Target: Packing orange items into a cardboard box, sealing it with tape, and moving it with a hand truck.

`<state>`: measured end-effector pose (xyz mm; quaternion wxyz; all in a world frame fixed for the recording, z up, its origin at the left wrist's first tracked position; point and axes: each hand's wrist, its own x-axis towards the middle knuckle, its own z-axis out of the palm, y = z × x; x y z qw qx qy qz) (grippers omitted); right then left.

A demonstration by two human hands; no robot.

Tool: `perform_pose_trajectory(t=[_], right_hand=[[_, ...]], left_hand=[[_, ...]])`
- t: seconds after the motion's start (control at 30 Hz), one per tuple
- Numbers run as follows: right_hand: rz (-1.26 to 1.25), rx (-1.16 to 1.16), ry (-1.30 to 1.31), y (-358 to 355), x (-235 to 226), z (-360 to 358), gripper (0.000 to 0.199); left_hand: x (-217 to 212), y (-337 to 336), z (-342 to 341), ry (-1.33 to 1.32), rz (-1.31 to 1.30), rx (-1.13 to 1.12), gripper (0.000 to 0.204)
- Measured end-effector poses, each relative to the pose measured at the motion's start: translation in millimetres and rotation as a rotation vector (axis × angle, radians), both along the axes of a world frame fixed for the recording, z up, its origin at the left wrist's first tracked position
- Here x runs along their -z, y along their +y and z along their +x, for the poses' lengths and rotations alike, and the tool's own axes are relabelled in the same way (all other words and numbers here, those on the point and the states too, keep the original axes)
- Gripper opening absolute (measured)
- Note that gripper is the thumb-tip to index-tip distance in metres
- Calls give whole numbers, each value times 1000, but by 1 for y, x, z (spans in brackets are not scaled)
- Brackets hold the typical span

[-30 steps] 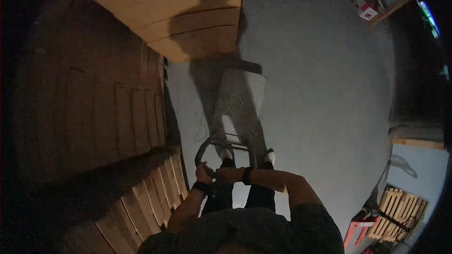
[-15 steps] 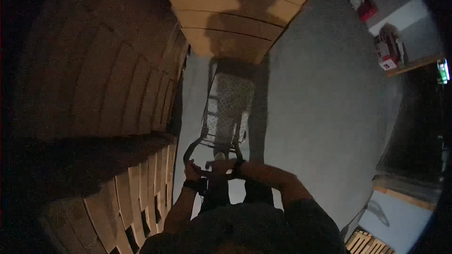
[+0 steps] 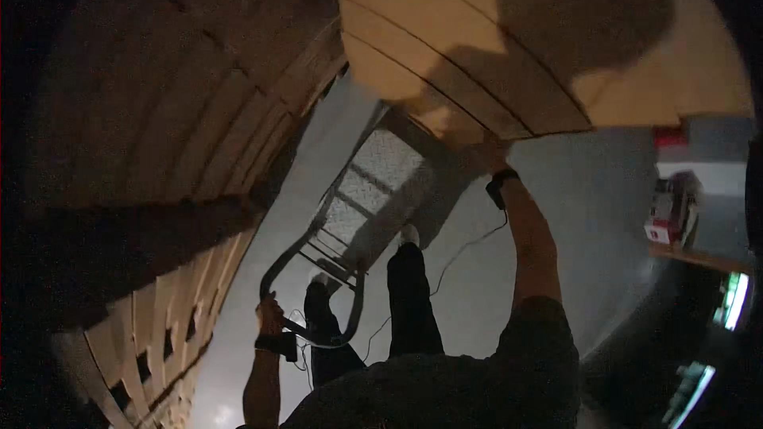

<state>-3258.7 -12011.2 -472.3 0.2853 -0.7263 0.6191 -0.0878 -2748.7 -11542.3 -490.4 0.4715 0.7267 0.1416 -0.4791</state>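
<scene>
My left hand point(image 3: 270, 314) is closed around the dark curved handle point(image 3: 274, 270) of a platform trolley. The trolley's patterned metal deck point(image 3: 381, 163) lies low in front of me. My right arm stretches forward, and my right hand point(image 3: 491, 151) is at the lower edge of a tall stack of brown cardboard boxes point(image 3: 429, 32). Its fingers look extended against the boxes, dim in the shadow, with nothing seen in them. Each wrist bears a dark band.
More stacked cartons point(image 3: 199, 95) rise on the left, above slatted brown pieces point(image 3: 143, 318). Grey floor point(image 3: 469, 294) spreads around my feet, and a thin cable point(image 3: 461, 250) hangs from the right wrist. A shelf point(image 3: 699, 258) with a red and white box point(image 3: 661, 230) stands at the right.
My right hand has left the trolley handle and reached forward to the box stack. The left hand stays on the handle. The view has turned, so the trolley now appears slanted.
</scene>
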Motion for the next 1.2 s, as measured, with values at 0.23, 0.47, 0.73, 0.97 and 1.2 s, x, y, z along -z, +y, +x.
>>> perform_pose_trajectory(t=[0.23, 0.47, 0.73, 0.97, 1.2], right_hand=[[175, -145, 232, -81, 63, 24, 75], [-169, -369, 620, -97, 120, 81, 33], [-512, -680, 1063, -169, 175, 7, 24], [85, -629, 645, -122, 49, 75, 30], [63, -609, 524, -153, 41, 23, 37]], left_hand=[[-33, -7, -5, -38, 153, 35, 25], [-21, 36, -3, 37, 295, -108, 25], [1, -4, -12, -81, 184, -24, 25], [-45, 17, -8, -93, 280, -69, 24], [-37, 15, -7, -70, 138, -71, 24]])
